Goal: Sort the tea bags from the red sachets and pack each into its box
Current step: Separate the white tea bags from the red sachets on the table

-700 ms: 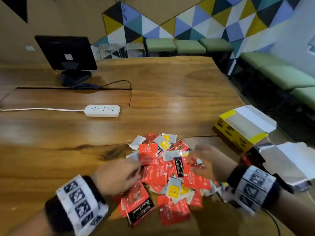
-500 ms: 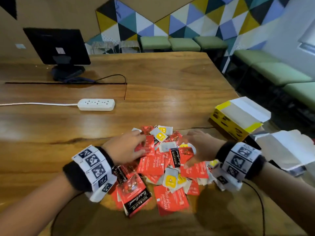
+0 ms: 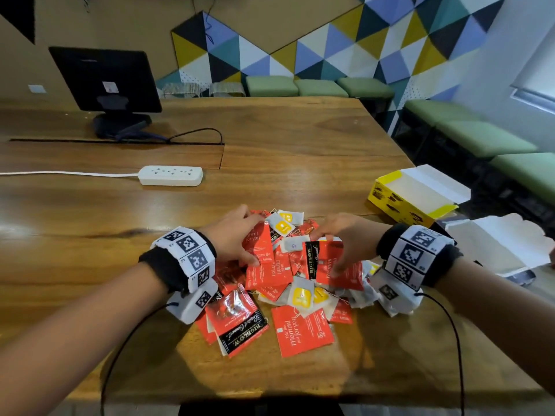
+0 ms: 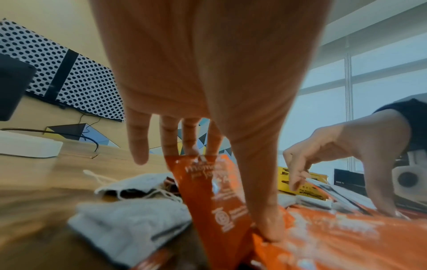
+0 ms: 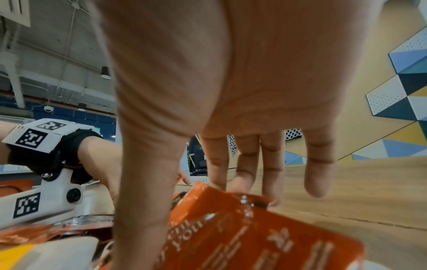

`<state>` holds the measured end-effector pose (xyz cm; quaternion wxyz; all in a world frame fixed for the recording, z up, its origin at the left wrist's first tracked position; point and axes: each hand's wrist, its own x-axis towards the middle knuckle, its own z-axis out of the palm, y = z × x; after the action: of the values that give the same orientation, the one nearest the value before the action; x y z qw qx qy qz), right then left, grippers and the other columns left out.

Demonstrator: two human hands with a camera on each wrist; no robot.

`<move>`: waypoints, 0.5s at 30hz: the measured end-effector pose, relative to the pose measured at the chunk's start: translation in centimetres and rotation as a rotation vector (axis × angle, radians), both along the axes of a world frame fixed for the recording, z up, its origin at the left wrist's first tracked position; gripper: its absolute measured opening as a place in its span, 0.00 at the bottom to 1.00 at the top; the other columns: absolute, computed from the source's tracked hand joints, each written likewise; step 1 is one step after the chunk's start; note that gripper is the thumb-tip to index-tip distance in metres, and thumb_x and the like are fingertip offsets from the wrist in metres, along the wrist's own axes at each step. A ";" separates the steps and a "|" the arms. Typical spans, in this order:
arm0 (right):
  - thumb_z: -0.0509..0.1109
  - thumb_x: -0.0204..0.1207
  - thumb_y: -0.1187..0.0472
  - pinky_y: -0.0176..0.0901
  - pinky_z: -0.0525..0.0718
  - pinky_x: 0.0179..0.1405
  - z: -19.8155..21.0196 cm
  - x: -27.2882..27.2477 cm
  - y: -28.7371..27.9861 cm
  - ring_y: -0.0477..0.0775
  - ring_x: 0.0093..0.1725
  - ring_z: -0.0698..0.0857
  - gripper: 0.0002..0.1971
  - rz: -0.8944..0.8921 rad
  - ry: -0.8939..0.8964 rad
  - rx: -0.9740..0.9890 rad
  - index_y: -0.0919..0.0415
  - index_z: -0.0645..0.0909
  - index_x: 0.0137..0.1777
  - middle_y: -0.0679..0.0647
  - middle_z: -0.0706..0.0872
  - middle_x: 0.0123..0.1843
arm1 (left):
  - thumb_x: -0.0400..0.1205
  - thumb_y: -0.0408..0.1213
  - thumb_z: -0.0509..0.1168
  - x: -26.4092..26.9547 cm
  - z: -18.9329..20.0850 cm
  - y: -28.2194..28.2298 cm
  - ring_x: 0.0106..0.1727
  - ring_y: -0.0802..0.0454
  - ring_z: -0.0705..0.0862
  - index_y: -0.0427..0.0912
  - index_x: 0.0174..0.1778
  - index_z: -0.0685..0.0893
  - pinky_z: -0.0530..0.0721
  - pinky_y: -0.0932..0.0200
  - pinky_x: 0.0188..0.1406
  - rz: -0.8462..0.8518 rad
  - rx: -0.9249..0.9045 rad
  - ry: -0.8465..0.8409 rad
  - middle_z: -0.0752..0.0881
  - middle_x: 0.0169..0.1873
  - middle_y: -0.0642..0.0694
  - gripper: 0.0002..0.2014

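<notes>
A mixed pile of red sachets [image 3: 303, 331] and white tea bags with yellow tags [image 3: 301, 296] lies on the wooden table [image 3: 270, 163]. My left hand [image 3: 251, 240] is at the pile's far left and pinches one red sachet [image 4: 208, 191] between thumb and fingertips, tilting it up on edge. My right hand [image 3: 329, 253], at the pile's far right, holds another red sachet [image 5: 254, 237], with the fingers on its far edge and the thumb on the near side. An open yellow box [image 3: 390, 199] stands to the right. A second open box with white flaps [image 3: 495, 244] lies nearer, mostly hidden behind my right wrist.
A white power strip [image 3: 170, 175] with its cord lies at the left middle. A black monitor [image 3: 105, 79] stands at the far left. The table's right edge runs just past the boxes, with green benches [image 3: 480, 139] beyond. Black cables trail from both wrist cameras.
Both hands have moved forward from the pile's near sides to its far part. The left hand has taken hold of a red sachet and tilted it up. The right hand now holds one too.
</notes>
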<state>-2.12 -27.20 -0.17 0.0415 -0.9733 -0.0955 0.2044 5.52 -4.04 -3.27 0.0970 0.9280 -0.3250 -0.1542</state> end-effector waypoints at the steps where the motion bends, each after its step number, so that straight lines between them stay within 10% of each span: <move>1: 0.81 0.62 0.48 0.45 0.73 0.67 0.1 0.0 -0.1 0.53 0.67 0.72 0.38 -0.006 -0.001 0.009 0.52 0.72 0.73 0.52 0.73 0.69 | 0.66 0.47 0.78 -0.1 0.2 0.0 0.64 0.50 0.72 0.47 0.74 0.66 0.76 0.50 0.65 0.010 -0.031 -0.017 0.69 0.61 0.47 0.41; 7: 0.65 0.78 0.51 0.44 0.80 0.62 -0.5 0.0 -1.0 0.54 0.61 0.81 0.21 -0.112 0.006 0.035 0.54 0.71 0.70 0.52 0.80 0.65 | 0.79 0.35 0.67 0.3 1.9 0.0 0.57 0.49 0.81 0.39 0.56 0.77 0.79 0.55 0.56 -0.078 -0.130 0.054 0.83 0.56 0.45 0.12; 15: 0.60 0.82 0.61 0.55 0.84 0.54 -0.6 -0.7 -1.5 0.62 0.53 0.84 0.16 -0.314 -0.077 0.374 0.59 0.66 0.69 0.65 0.83 0.56 | 0.80 0.36 0.67 -0.7 2.1 -0.6 0.55 0.51 0.84 0.43 0.53 0.79 0.83 0.54 0.57 -0.113 -0.204 0.301 0.86 0.54 0.47 0.08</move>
<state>-2.86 -28.73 -0.77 0.2488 -0.9587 0.0194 0.1367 4.82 -4.67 -1.19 0.2293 0.8600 -0.3725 -0.2626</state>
